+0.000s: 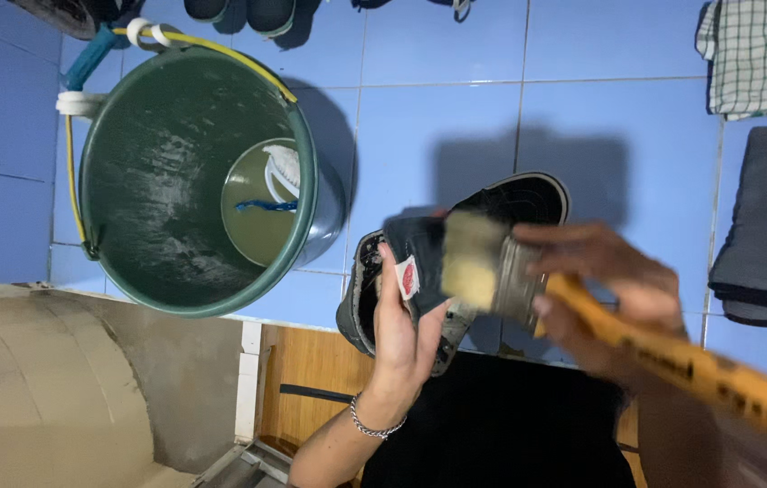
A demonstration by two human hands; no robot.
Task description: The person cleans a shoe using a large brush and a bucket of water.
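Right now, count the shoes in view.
3, maybe more. One dark shoe is gripped in the left hand and being brushed. Two dark shoe toes peek in at the top edge by the green bucket. Others may lie outside the frame.

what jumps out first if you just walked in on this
At centre, the left hand grips a dark shoe while the blurred right hand presses a wooden-handled brush against it. To the upper left, a green bucket stands on the blue tiled floor.
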